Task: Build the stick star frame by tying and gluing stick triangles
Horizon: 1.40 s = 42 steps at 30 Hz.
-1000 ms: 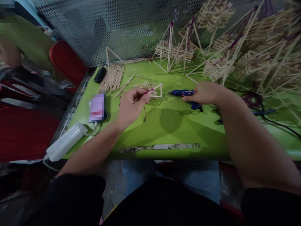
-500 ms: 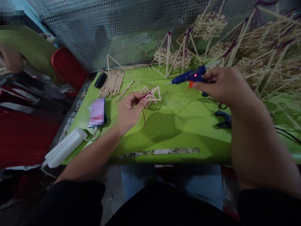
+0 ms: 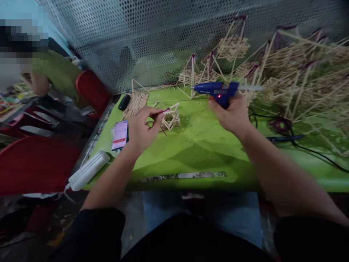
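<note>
My right hand [image 3: 231,114] has its grip wrapped around the handle of the blue glue gun [image 3: 215,91], which I hold lifted above the green desk [image 3: 196,145]. Its nozzle points to my left, toward the back of the desk, and a small red light glows on its side. A pale glue stick juts out of its rear end.

My left hand [image 3: 141,129] has a narrow grip, thumb and fingertips pinched on a thin purple string [image 3: 163,112]. The string runs to the top of a small stick frame [image 3: 171,117] that sits on the desk just beside my fingers; a short end of it hangs down below my hand. The frame is a little stack of crossed wooden sticks with a triangle on top.

To the left of my left hand lies a phone [image 3: 120,134] with its screen lit, and nearer the desk's corner a white charger block [image 3: 87,171]. Behind the frame lies a bundle of loose sticks [image 3: 135,102] and a black oval thing [image 3: 124,102]. A large heap of finished stick frames [image 3: 294,76] fills the right back of the desk, against a perforated metal screen [image 3: 136,40]. A black cable [image 3: 313,151] trails across the desk on the right. A long strip [image 3: 182,176] lies along the near edge.
</note>
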### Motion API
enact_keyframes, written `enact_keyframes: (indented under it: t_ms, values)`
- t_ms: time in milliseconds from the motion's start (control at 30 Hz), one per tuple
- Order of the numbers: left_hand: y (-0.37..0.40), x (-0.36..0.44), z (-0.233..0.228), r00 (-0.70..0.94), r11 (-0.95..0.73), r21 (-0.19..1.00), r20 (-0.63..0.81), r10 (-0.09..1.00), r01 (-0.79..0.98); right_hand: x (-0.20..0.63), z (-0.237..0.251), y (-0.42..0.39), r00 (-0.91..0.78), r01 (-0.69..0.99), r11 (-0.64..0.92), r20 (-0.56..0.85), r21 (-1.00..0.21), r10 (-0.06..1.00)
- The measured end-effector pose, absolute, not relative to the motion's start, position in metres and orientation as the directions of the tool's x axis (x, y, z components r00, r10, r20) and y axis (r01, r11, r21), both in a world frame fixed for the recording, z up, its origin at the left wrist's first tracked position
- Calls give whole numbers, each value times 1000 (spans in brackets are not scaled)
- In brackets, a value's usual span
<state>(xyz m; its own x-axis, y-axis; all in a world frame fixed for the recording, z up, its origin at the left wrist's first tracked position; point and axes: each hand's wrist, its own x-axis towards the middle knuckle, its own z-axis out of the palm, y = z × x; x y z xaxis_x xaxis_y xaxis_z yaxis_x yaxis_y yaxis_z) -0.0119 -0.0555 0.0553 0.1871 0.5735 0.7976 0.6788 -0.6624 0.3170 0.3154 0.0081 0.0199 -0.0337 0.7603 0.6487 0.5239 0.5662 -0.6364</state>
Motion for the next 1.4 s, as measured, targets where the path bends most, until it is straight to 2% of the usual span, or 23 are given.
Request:
enact_keyframes:
  t_ms: [67, 100, 167, 233, 333, 467, 533, 567, 633, 667, 733, 800, 900, 1000, 1200, 1267, 1400]
  values:
    - [-63, -18, 79, 317, -653, 192, 753, 577, 733, 321, 22, 6, -48, 655, 607, 777, -449, 628]
    - [-67, -22, 88, 373, -650, 138, 722, 582, 747, 323, 24, 4, -112, 675, 650, 823, -348, 557]
    - [-71, -28, 100, 448, -649, 58, 676, 585, 759, 325, 29, 0, -289, 673, 728, 861, -128, 419]
    - [-68, -32, 103, 475, -643, 19, 657, 585, 766, 324, 35, -4, -399, 677, 736, 848, 16, 348]
    - [-54, -33, 94, 414, -611, 57, 685, 600, 789, 321, 41, -10, -458, 696, 710, 826, 105, 327]
    - [-34, -21, 69, 265, -608, 240, 737, 621, 757, 319, 42, -13, -508, 703, 695, 792, 152, 340]
    - [-29, -14, 54, 217, -623, 306, 754, 620, 720, 318, 40, -11, -498, 700, 708, 777, 98, 385]
    - [-30, -10, 46, 182, -624, 340, 763, 621, 704, 317, 38, -10, -471, 675, 738, 770, 0, 431]
    - [-33, -6, 31, 101, -613, 411, 772, 628, 674, 312, 31, -8, -364, 566, 765, 741, -305, 565]
    - [-36, -4, 24, 55, -592, 456, 760, 647, 664, 309, 27, -7, -295, 497, 740, 714, -453, 635]
    - [-43, -2, 11, -10, -561, 530, 732, 681, 637, 301, 19, -7, -168, 393, 661, 656, -640, 735]
    - [-48, 0, 1, 5, -569, 554, 714, 700, 608, 295, 15, -8, -95, 330, 576, 581, -747, 808]
    - [-53, 1, -9, 54, -620, 550, 722, 689, 561, 297, 18, -7, -78, 208, 381, 373, -901, 925]
    - [-53, 1, -15, 103, -662, 544, 728, 678, 515, 311, 28, -1, -67, 209, 222, 212, -952, 975]
    - [-51, 1, -20, 131, -674, 557, 716, 686, 484, 342, 47, 7, -34, 394, 83, 76, -915, 997]
    - [-52, 1, -19, 134, -661, 562, 703, 699, 497, 342, 50, 6, -36, 352, 62, 53, -934, 998]
    - [-51, 2, -14, 130, -623, 553, 681, 720, 553, 328, 53, -4, -92, 132, 86, 74, -987, 993]
